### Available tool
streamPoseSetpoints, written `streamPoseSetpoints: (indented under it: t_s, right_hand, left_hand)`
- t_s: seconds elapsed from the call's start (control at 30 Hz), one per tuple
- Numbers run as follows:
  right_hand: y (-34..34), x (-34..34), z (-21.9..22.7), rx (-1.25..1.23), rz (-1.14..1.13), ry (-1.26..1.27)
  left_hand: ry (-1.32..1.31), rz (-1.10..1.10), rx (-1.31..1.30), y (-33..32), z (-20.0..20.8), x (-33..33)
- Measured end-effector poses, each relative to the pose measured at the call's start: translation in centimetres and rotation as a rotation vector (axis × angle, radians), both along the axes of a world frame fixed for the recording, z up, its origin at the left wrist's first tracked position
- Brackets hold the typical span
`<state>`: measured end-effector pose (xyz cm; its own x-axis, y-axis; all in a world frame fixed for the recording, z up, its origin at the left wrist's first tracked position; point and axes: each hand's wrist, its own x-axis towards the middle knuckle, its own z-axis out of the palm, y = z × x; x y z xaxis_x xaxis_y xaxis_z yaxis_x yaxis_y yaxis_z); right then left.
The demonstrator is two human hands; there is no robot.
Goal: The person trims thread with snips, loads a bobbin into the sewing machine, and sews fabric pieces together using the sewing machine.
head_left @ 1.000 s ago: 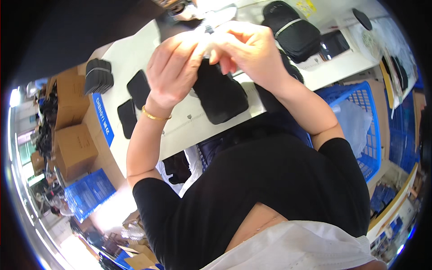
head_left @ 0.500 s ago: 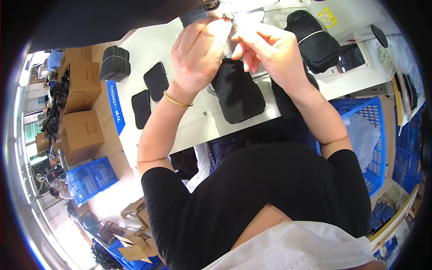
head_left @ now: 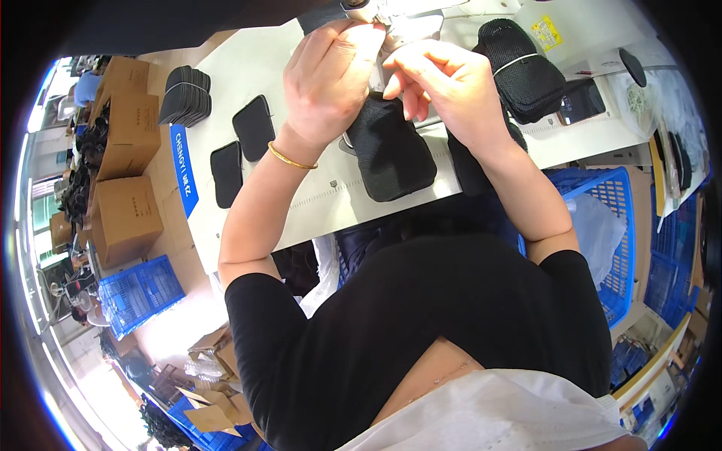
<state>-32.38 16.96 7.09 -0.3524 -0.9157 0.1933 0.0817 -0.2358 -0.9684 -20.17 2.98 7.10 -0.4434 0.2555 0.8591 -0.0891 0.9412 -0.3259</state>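
Both my hands are raised together at the far side of the white table (head_left: 289,203), under a metal machine part (head_left: 362,10). My left hand (head_left: 325,90), with a gold bangle at its wrist, is closed, its fingertips up against the brightly lit metal. Just right of it, my right hand (head_left: 451,90) pinches thumb to forefinger, other fingers curled. Whatever either pinch holds is too small or glared out to make out. Below the hands lies a black fabric pad (head_left: 392,154). Another black piece (head_left: 468,167) lies partly behind my right forearm.
Two flat black pads (head_left: 253,128) and a banded stack of black pads (head_left: 186,98) lie at the left. A banded black mesh bundle (head_left: 523,75) sits at the right. Blue crates (head_left: 620,248) and cardboard boxes (head_left: 126,218) stand around the table.
The whole view has shifted slightly. My right thumb and fingertips have moved a little nearer my left hand; both hands otherwise keep nearly the same pose.
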Motion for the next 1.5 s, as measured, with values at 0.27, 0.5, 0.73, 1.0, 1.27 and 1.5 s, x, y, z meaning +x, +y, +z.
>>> streamPoseSetpoints:
  t_s: [0.27,0.5,0.73,1.0,1.27,1.5]
  right_hand:
    - [0.1,0.0,-0.1,0.019,0.010,0.026]
    - [0.0,0.0,-0.5,0.002,0.006,0.027]
    - [0.0,-0.2,-0.8,0.032,0.005,0.010]
    - [0.6,-1.2,-1.5,0.050,0.004,0.054]
    - [1.2,-1.7,-1.4,0.077,-0.007,0.030]
    - [1.3,-0.8,-1.2,-0.009,0.082,0.017]
  left_hand:
    - [0.003,0.022,0.013,0.4,0.1,-0.1]
    - [-0.042,0.093,0.085,1.7,0.5,-0.2]
    - [-0.054,0.156,0.197,2.7,0.6,-0.1]
    - [-0.100,0.110,0.688,3.9,2.4,0.4]
    - [-0.250,-0.090,0.562,0.1,2.1,1.6]
    - [-0.143,-0.123,0.498,0.4,2.9,2.4]
